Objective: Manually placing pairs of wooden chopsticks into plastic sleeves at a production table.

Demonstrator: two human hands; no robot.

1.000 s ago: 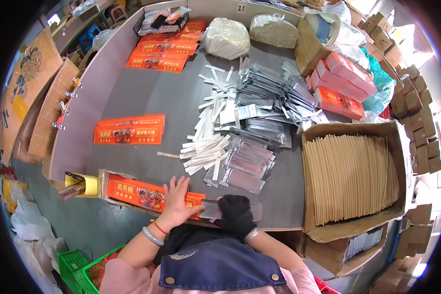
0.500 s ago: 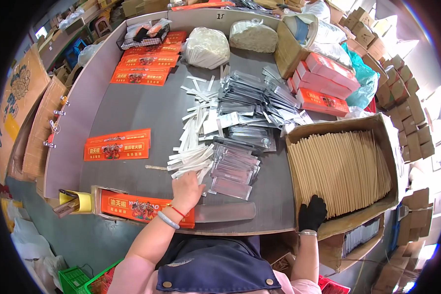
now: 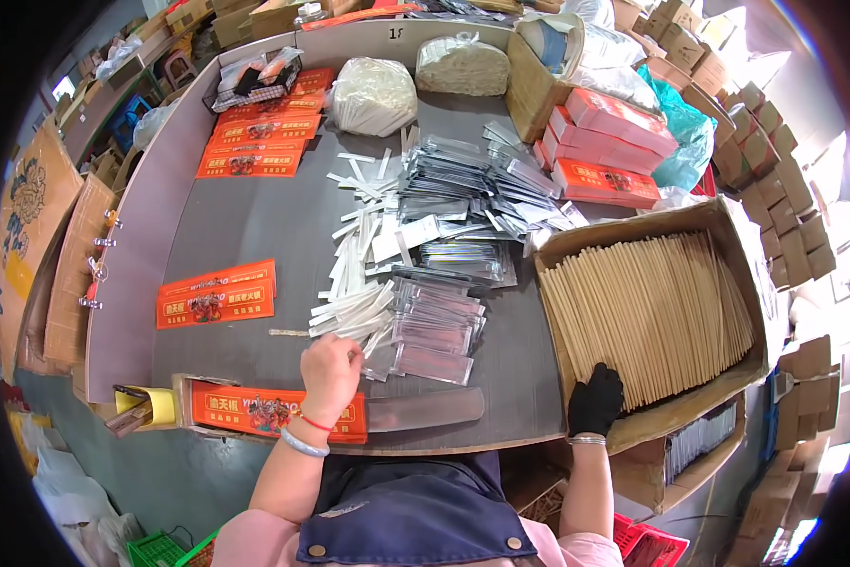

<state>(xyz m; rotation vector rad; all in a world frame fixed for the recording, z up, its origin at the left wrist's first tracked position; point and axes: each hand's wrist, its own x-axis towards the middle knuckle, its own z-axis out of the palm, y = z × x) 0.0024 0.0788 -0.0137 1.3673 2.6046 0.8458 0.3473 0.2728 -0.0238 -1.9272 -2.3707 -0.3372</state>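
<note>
My bare left hand (image 3: 332, 374) is at the near edge of a pile of slim white paper packets (image 3: 351, 310). Its fingers are curled and pressed together; what they hold, if anything, is hidden. Below that wrist lies a stack of orange-red printed sleeves (image 3: 226, 404) in a holder, with a clear plastic sleeve (image 3: 425, 409) jutting out to the right. My right hand (image 3: 595, 401), in a black glove, is bent over the near left corner of a carton (image 3: 624, 437), closed on the ends of wooden chopsticks (image 3: 647, 317) packed inside.
Flat clear plastic pouches (image 3: 433, 331) lie right of the packets, darker pouches (image 3: 444, 180) heaped beyond. More red sleeves (image 3: 217, 295) are at the left. Pink-red boxes (image 3: 605, 142) and bagged white packets (image 3: 373, 97) stand farther back. A low partition (image 3: 127, 274) edges the table.
The whole view has shifted slightly, so the table sits farther left. My left hand has drawn back a little from the white packets. My right hand stays at the carton's corner.
</note>
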